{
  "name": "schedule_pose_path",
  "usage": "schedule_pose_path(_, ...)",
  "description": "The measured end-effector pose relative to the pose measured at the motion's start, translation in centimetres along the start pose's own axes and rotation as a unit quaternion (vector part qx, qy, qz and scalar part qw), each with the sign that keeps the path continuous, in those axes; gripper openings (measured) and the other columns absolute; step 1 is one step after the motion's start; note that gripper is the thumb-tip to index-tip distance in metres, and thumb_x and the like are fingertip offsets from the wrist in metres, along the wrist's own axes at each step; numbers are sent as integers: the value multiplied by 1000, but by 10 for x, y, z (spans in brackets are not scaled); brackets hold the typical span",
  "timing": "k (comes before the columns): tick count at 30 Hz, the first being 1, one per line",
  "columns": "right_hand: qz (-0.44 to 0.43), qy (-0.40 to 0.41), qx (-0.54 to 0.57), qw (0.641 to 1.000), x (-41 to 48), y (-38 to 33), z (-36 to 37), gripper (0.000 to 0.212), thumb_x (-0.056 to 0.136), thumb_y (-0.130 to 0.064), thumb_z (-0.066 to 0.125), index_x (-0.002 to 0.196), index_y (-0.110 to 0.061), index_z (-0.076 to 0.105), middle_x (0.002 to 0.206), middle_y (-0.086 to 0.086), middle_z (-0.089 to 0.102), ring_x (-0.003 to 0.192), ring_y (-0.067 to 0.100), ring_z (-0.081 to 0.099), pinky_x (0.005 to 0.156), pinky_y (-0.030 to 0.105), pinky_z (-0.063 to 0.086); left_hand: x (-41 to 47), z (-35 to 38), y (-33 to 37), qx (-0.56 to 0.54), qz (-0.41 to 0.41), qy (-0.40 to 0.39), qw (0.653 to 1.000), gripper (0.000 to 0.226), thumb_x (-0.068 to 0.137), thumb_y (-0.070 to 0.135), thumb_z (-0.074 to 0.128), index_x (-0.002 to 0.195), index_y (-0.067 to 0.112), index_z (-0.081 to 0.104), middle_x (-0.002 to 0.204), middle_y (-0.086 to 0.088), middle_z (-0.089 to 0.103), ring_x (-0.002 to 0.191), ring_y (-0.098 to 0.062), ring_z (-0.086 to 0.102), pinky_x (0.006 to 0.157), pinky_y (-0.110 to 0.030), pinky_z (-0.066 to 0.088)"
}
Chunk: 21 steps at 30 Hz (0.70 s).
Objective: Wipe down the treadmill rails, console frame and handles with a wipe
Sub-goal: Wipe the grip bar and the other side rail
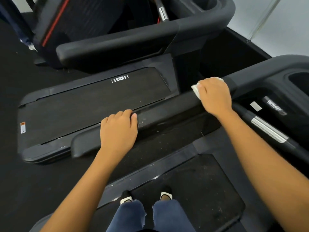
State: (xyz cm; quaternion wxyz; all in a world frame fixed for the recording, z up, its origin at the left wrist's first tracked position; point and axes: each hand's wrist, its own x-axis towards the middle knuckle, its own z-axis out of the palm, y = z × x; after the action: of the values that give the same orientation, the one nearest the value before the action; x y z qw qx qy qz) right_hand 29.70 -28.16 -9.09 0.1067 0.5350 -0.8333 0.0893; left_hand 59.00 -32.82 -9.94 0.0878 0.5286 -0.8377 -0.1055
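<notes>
Nearest: frayed jeans [130,216] and two-tone shoes [126,197] standing on a dusty running belt [200,190]. Left hand [118,129] lies on the dark side handrail [167,114], fingers curled over its far edge, gripping it. Further along the same rail, towards the console, right hand [214,96] clasps a crumpled white wipe [195,90] and presses it onto the rail top. Rail surface shows pale specks. A silver-banded grip bar [267,129] lies to the right. Beyond: a neighbouring treadmill [83,106], black floor [25,181], white wall [292,30].
</notes>
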Motion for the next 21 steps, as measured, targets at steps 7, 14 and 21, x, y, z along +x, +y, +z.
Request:
schedule_pose_path(7,-55,-13,95,994,-84,-171,5,27,90,-19,43,97,-12,68,105,6,64,111,30,53,95,45,35,-8,2,-12,-9,3,24,1000,55,94,36,18,111,11,64,99,-9,70,88,-33,61,77,-39,42)
schedule_pose_path(14,-51,50,83,994,-46,-79,-1,25,90,-11,41,76,-6,62,81,10,61,83,30,57,83,44,43,-11,3,-10,-2,16,27,1000,60,93,35,12,109,9,63,97,-8,69,86,-31,61,79,-40,43)
schedule_pose_path(21,66,32,134,988,-78,-171,5,21,90,-19,41,91,-13,62,108,4,56,102,21,55,91,37,43,-8,-1,-23,-21,33,27,999,51,95,31,19,108,13,64,97,-5,69,83,-29,60,72,-37,41)
